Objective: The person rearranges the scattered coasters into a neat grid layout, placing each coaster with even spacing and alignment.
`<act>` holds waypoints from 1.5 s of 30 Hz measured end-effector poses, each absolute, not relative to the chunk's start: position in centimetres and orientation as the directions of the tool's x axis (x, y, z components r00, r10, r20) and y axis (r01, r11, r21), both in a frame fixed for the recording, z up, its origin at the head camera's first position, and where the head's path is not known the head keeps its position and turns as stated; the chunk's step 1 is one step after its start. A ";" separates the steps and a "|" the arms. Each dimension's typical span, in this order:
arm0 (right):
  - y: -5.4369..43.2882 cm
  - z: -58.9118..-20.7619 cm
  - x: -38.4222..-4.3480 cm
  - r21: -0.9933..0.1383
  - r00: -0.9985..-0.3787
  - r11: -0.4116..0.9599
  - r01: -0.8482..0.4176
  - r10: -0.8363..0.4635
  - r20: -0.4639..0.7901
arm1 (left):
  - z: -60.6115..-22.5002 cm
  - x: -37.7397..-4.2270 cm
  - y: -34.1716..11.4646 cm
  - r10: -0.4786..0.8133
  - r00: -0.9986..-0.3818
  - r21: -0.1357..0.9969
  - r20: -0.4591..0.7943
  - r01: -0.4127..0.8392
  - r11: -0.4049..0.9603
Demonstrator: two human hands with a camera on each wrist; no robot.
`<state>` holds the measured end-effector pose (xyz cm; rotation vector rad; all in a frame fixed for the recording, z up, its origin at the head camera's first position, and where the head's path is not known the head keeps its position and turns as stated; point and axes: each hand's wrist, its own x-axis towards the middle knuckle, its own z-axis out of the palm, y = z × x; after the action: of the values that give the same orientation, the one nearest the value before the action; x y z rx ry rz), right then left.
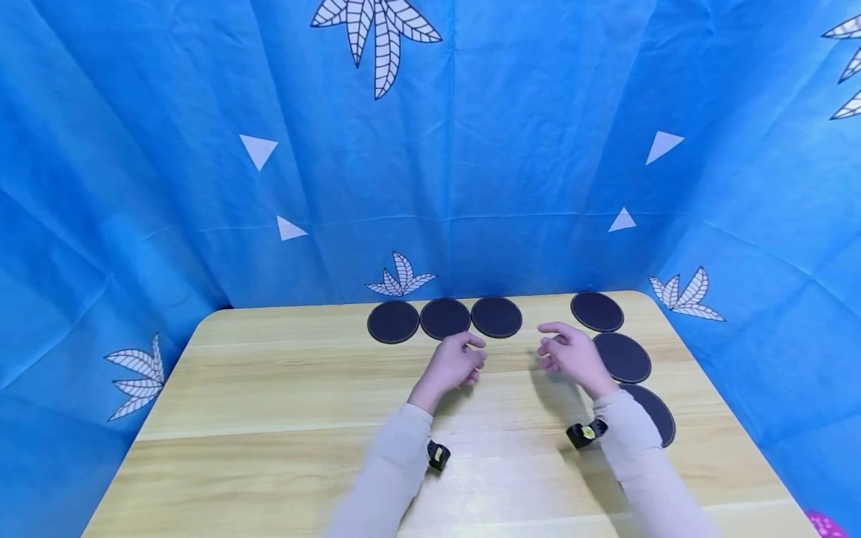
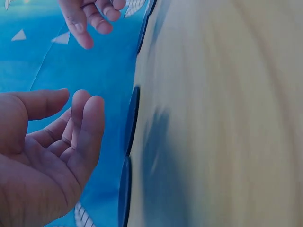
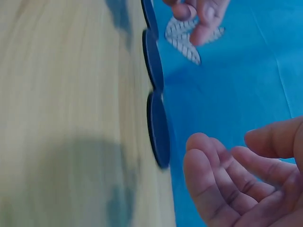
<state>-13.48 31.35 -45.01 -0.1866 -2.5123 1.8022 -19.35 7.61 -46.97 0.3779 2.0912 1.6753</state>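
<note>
My left hand (image 1: 454,362) is above the wooden table, just in front of a row of three round black coasters, with fingers loosely bent and nothing in them. The row's left coaster (image 1: 393,322), middle coaster (image 1: 445,318) and right coaster (image 1: 496,317) lie side by side along the back edge. My right hand (image 1: 572,355), also holding nothing, hovers beside a second line of three coasters: a back one (image 1: 597,311), a middle one (image 1: 624,357) and a front one (image 1: 655,415), partly hidden by the sleeve. In the right wrist view the fingers (image 3: 201,182) curve loosely.
The light wooden table (image 1: 269,403) has rounded back corners. A blue curtain (image 1: 363,164) with white leaves and triangles hangs behind it and along both sides. Each wrist wears a small black camera. Something pink (image 1: 826,524) shows at the lower right.
</note>
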 end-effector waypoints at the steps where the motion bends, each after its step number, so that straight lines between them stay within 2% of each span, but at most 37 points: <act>1: 32.0 -45.1 -13.0 -0.942 -0.990 0.326 0.079 0.136 -0.036 | -47.2 -19.1 8.0 0.471 -0.867 0.971 -0.163 -0.058 0.230; 12: 38.0 -46.2 -8.2 -0.929 -0.964 0.331 0.163 0.255 -0.078 | -48.8 -16.5 13.1 0.492 -0.844 0.973 -0.215 -0.141 0.183; 22: 41.5 -47.0 -4.4 -0.883 -0.926 0.380 0.276 0.350 -0.139 | -49.5 -13.2 18.2 0.487 -0.820 0.950 -0.302 -0.217 0.224; 29: 43.3 -47.1 -2.8 -0.840 -0.920 0.443 0.314 0.360 -0.154 | -49.5 -11.6 21.3 0.486 -0.803 0.933 -0.344 -0.237 0.270; 33: 44.4 -47.1 -2.1 -0.770 -0.914 0.527 0.361 0.362 -0.181 | -49.1 -10.9 22.6 0.480 -0.796 0.921 -0.369 -0.244 0.303; 38: 45.5 -47.0 -1.6 -0.591 -0.919 0.707 0.387 0.351 -0.182 | -48.6 -10.0 24.1 0.455 -0.800 0.903 -0.390 -0.235 0.360; 41: 45.8 -47.1 -1.4 -0.550 -0.916 0.734 0.400 0.332 -0.224 | -48.4 -9.3 24.9 0.451 -0.801 0.893 -0.394 -0.217 0.395; 45: 45.7 -47.4 -1.2 -0.562 -0.903 0.706 0.430 0.326 -0.281 | -48.0 -8.4 25.8 0.447 -0.801 0.880 -0.398 -0.195 0.432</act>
<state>-1.21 45.71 -47.38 -0.6802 -3.0490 1.0719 -8.43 25.75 -48.01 0.2109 2.0905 1.3947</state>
